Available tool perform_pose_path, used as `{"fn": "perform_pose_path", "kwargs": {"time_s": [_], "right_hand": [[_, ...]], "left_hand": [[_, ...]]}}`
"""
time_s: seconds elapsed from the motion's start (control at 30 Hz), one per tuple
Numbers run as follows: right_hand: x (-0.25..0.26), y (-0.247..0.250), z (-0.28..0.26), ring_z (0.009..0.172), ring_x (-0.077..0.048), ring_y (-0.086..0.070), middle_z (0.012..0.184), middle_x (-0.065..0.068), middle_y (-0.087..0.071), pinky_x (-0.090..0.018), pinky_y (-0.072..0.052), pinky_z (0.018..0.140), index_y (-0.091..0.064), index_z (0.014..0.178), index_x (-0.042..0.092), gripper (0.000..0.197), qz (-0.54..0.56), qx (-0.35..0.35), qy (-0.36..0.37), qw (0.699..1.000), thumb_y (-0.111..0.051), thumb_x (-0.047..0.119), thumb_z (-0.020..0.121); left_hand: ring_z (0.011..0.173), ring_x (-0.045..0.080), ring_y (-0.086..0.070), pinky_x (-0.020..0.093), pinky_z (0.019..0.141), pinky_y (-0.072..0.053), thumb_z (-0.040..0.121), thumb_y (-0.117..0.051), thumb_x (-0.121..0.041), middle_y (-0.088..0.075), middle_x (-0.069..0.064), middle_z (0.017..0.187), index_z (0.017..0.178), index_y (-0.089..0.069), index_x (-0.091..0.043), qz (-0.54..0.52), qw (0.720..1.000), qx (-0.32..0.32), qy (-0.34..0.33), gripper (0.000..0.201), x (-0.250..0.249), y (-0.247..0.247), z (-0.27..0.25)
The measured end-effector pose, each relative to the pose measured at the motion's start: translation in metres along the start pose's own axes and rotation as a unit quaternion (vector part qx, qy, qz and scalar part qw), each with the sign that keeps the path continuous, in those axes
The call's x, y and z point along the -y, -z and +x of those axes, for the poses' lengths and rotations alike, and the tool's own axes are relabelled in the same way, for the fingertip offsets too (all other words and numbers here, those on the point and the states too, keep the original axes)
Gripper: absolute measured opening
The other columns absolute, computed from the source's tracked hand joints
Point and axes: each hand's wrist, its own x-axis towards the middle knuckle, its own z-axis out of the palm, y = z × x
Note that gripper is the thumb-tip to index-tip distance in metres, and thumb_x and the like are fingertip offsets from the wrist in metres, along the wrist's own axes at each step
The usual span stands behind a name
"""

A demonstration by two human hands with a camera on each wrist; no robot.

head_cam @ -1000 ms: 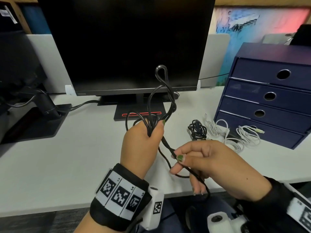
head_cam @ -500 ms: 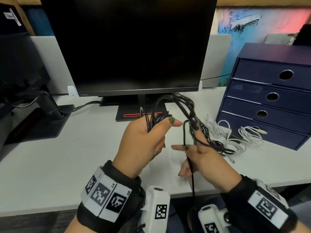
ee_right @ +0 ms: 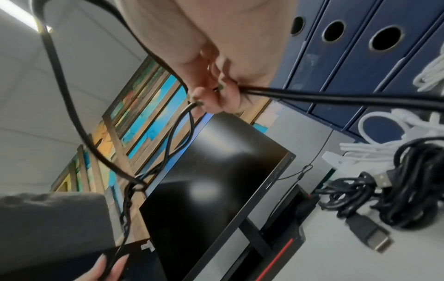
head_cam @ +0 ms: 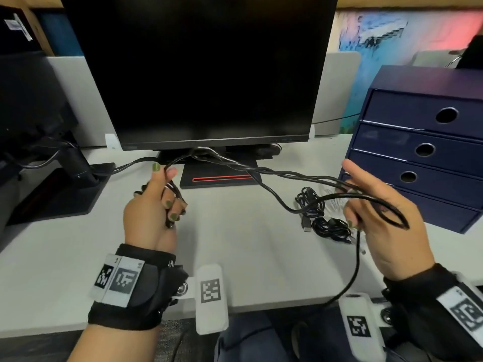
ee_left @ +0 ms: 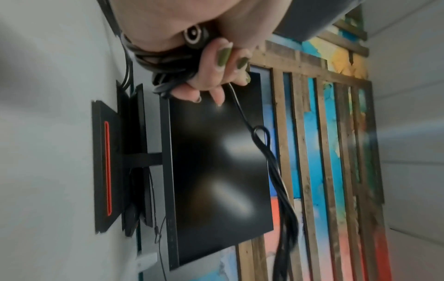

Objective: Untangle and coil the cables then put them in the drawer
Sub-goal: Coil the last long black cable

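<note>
Your hands have drawn apart since a moment ago: left hand (head_cam: 154, 205) at 9 o'clock fisted round the black cable (head_cam: 274, 173) bundle, right hand (head_cam: 379, 212) at 3 o'clock, partly curled, pinching its loop, so untangling is underway, drawers (head_cam: 423, 150) shut.

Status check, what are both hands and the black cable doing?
Left hand grips bunched black cable. Right hand holds its loop, strands twisted between. Drawer unit shut; more cables on desk.

White desk (head_cam: 65, 246), dark monitor (head_cam: 201, 69), grey partition (head_cam: 337, 87), possibly a painted mural (head_cam: 407, 32) behind.
</note>
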Motion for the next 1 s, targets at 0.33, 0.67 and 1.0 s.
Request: {"fn": "perform_pose_path", "kwargs": {"time_s": [0.33,0.67,1.0], "right_hand": [[0.012,0.010,0.003,0.087,-0.022,-0.059,0.090,-0.004,-0.069,-0.022,-0.047,0.073,-0.078,0.094,0.016,0.023,0.150,0.120,-0.100,0.976,-0.056,0.014,0.087],[0.018,0.004,0.000,0.076,-0.007,-0.053,0.082,0.010,-0.055,-0.016,-0.041,0.072,-0.076,0.089,0.043,0.018,-0.122,0.319,-0.083,0.936,-0.068,0.038,0.074],[0.011,-0.009,0.005,0.057,-0.014,-0.053,0.067,0.000,-0.060,-0.024,-0.044,0.055,-0.053,0.099,0.028,0.028,-0.082,0.188,-0.145,0.968,-0.068,0.039,0.078]], "left_hand": [[0.040,0.009,-0.033,0.018,0.048,-0.040,0.094,-0.058,-0.034,-0.037,-0.009,0.040,0.082,-0.068,-0.016,0.046,0.992,-0.060,-0.100,0.023,-0.009,0.009,0.009],[0.041,0.010,-0.035,0.019,0.048,-0.041,0.093,-0.059,-0.033,-0.040,-0.008,0.040,0.081,-0.068,-0.018,0.062,0.986,-0.112,-0.109,0.021,-0.009,0.013,0.013],[0.043,0.012,-0.039,0.028,0.051,-0.038,0.089,-0.062,-0.032,-0.044,-0.009,0.041,0.055,-0.057,-0.028,0.148,0.971,-0.101,-0.161,0.035,-0.011,-0.005,-0.002]]}}
